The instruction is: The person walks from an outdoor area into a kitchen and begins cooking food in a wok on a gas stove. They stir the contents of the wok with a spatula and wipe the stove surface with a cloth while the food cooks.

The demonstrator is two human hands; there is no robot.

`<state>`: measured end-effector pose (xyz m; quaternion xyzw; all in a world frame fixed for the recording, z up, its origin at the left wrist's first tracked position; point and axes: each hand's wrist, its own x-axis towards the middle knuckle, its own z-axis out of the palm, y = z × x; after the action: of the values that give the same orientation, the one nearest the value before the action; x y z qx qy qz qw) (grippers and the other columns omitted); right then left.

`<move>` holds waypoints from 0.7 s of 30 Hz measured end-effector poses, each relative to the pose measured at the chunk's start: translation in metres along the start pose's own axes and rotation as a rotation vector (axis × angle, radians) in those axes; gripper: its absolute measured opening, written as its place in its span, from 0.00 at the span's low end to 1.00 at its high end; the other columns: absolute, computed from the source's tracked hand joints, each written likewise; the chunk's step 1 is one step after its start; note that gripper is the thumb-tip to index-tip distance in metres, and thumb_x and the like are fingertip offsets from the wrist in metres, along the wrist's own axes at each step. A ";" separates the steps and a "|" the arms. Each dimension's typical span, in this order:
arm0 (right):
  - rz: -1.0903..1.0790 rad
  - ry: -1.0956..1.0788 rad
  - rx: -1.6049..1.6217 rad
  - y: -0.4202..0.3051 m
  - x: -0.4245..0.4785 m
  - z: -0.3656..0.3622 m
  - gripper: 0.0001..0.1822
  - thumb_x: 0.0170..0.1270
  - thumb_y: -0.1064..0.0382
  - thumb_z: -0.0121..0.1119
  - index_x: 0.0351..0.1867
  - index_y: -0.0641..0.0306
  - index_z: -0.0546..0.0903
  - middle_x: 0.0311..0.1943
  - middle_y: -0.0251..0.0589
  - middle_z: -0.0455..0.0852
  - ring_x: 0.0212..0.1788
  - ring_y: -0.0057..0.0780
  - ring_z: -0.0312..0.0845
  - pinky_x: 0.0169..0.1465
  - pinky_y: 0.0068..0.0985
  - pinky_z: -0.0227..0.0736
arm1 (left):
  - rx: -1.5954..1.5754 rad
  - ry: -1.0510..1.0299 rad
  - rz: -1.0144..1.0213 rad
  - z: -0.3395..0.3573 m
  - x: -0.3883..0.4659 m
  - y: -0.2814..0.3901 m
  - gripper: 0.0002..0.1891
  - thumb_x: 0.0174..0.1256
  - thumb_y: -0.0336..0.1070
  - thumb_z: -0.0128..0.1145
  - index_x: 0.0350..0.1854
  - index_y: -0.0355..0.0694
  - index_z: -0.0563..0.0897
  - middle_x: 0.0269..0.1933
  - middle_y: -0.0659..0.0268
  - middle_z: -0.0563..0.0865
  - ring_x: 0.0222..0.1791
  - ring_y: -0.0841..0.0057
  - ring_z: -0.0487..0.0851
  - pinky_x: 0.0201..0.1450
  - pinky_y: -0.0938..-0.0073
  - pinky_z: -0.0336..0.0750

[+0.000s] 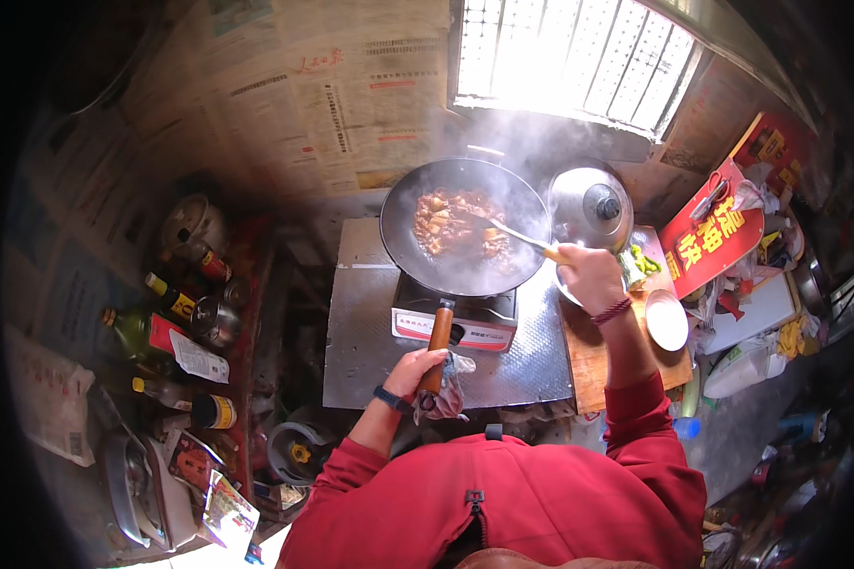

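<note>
A dark wok (462,274) sits on a portable gas stove (452,328), and steam rises from it. Pieces of food in brown sauce (441,220) lie in its middle, partly veiled by the steam. My left hand (414,371) grips the wooden wok handle (439,338), which points towards me. In my right hand (589,277) is a spatula (519,236), held by its light-coloured handle. The spatula's blade is down among the food. Behind my right hand a metal lid with a dark knob (591,206) leans near the wall.
Right of the stove, a wooden board (591,355) bears a pale bowl (666,320) and cut green peppers (642,262). A red sign (712,227) stands beyond it. Bottles (171,295) and jars crowd the left shelf. A gas cylinder (295,451) stands low at left.
</note>
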<state>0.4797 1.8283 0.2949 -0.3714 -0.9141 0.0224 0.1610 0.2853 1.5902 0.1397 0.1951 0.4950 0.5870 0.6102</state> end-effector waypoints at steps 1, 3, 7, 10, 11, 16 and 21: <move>0.028 0.083 0.111 0.012 -0.002 -0.003 0.13 0.56 0.62 0.57 0.44 0.56 0.82 0.32 0.49 0.85 0.36 0.46 0.82 0.40 0.35 0.76 | 0.006 0.016 0.012 0.000 -0.004 -0.001 0.16 0.63 0.47 0.57 0.38 0.37 0.79 0.34 0.74 0.79 0.33 0.87 0.74 0.38 0.84 0.68; 0.137 0.086 0.250 0.033 0.000 -0.002 0.16 0.55 0.59 0.60 0.45 0.59 0.81 0.36 0.50 0.84 0.37 0.47 0.81 0.42 0.35 0.75 | 0.001 0.000 0.012 -0.005 -0.007 -0.004 0.19 0.66 0.50 0.54 0.40 0.36 0.80 0.37 0.72 0.81 0.37 0.87 0.76 0.43 0.84 0.69; 0.305 0.026 0.551 0.063 0.015 0.043 0.12 0.56 0.61 0.58 0.39 0.64 0.84 0.31 0.51 0.85 0.32 0.39 0.83 0.38 0.29 0.74 | -0.154 -0.009 -0.032 -0.007 -0.017 0.000 0.19 0.68 0.48 0.52 0.44 0.34 0.79 0.40 0.69 0.83 0.39 0.83 0.79 0.45 0.82 0.72; 0.198 -0.053 0.614 0.052 0.017 0.075 0.12 0.58 0.64 0.60 0.42 0.68 0.83 0.22 0.35 0.83 0.24 0.18 0.73 0.29 0.21 0.68 | -0.223 0.095 -0.040 -0.031 -0.022 -0.013 0.18 0.68 0.46 0.52 0.45 0.34 0.80 0.40 0.67 0.84 0.38 0.82 0.81 0.43 0.81 0.74; 0.194 -0.061 0.588 0.040 0.015 0.079 0.13 0.58 0.63 0.60 0.43 0.66 0.83 0.23 0.39 0.84 0.24 0.21 0.76 0.30 0.23 0.70 | -0.236 0.144 -0.033 -0.043 -0.022 -0.021 0.17 0.68 0.46 0.53 0.45 0.34 0.80 0.40 0.67 0.84 0.37 0.81 0.81 0.42 0.80 0.75; -0.169 0.074 0.091 -0.011 -0.010 0.044 0.15 0.56 0.61 0.59 0.46 0.51 0.82 0.27 0.47 0.83 0.28 0.42 0.81 0.33 0.34 0.75 | -0.207 0.399 0.095 -0.085 -0.040 -0.047 0.10 0.66 0.35 0.54 0.41 0.33 0.81 0.37 0.65 0.85 0.36 0.78 0.83 0.41 0.76 0.78; -0.248 0.090 -0.035 0.000 -0.024 0.068 0.22 0.55 0.64 0.59 0.54 0.44 0.77 0.29 0.41 0.80 0.27 0.40 0.80 0.30 0.31 0.76 | -0.274 0.441 0.112 -0.079 -0.043 -0.056 0.10 0.64 0.30 0.53 0.45 0.32 0.79 0.39 0.61 0.85 0.36 0.73 0.84 0.43 0.72 0.78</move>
<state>0.4747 1.8172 0.2241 -0.2588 -0.9452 -0.0304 0.1968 0.2565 1.5108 0.0757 0.0052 0.5203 0.7097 0.4749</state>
